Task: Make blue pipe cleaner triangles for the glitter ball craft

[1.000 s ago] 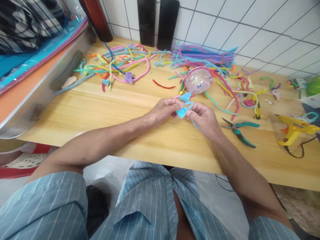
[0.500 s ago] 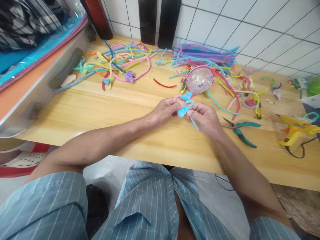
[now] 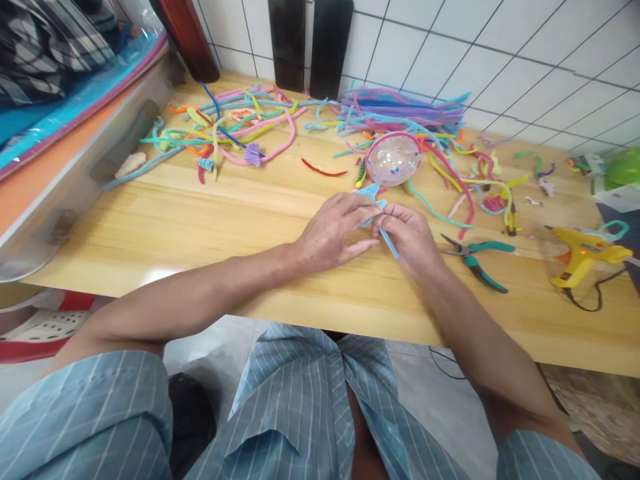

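Note:
A light-blue pipe cleaner (image 3: 389,244), partly formed into a fuzzy flat shape, is between my hands above the table. My right hand (image 3: 407,233) is closed in a pinch on it, with a straight tail sticking out below the fingers. My left hand (image 3: 333,230) lies over the folded part, back of the hand up. Its fingers are around the piece and its thumb is held apart; they hide most of the shape. Just beyond the fingertips is another light-blue fuzzy piece (image 3: 369,191). Close behind it stands a clear round container with a pink rim (image 3: 394,160).
Loose colourful pipe cleaners (image 3: 230,127) and a purple-blue bundle (image 3: 405,110) lie along the tiled wall. Teal-handled pliers (image 3: 475,257) and a yellow glue gun (image 3: 583,253) with its cord are at right. A red piece (image 3: 324,169) lies mid-table; a plastic bin (image 3: 100,200) stands left.
My left hand has turned over the blue pipe cleaner, its back now up and its thumb moved away from the piece. My right hand keeps its pinch. The view has shifted slightly.

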Available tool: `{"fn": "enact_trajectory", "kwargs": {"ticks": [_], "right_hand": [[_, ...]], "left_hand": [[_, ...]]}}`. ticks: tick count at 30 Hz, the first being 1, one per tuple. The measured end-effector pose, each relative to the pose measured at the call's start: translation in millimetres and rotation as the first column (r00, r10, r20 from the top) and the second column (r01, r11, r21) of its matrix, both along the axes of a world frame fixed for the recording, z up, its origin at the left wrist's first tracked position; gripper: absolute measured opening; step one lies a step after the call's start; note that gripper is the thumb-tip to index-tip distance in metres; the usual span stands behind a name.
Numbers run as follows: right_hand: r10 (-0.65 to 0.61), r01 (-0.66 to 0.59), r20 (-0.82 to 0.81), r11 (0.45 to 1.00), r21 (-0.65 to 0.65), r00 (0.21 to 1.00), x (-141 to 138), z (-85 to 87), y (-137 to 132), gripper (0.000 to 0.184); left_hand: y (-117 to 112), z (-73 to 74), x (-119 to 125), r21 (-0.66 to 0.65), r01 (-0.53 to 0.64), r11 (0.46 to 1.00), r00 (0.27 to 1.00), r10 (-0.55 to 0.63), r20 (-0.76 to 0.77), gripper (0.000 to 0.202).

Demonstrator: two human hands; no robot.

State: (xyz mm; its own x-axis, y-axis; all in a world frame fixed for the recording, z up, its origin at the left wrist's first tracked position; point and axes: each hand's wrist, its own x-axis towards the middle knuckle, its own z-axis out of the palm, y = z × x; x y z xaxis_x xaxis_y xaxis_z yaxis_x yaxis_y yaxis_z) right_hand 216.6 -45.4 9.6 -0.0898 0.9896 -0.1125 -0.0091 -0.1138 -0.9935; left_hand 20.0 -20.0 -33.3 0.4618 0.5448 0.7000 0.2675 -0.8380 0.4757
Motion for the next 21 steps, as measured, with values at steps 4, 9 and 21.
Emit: {"fn": "enact_trajectory", "kwargs": {"ticks": [4,9,21], "right_hand": [[0.000,-0.002,-0.047,0.999,-0.041,0.999,0,-0.1,0,0.022],[0.009,-0.011,-0.063,0.999,-0.037,0.998,3,-1.4,-1,0.031],[0.035,-0.025,0.093,0.994,-0.106,0.995,-5,7.2,-13,0.043]], "left_hand": [[2,-6.5,1,0.009,0.013,1.000,1.000,-0.013,0.011,0.034],[4,-2.9,0,-0.155,0.029,0.988,0.996,-0.015,0.086,0.027],[4,1.7,3,-0.380,-0.074,0.922,0.981,0.135,0.138,0.022]]}}
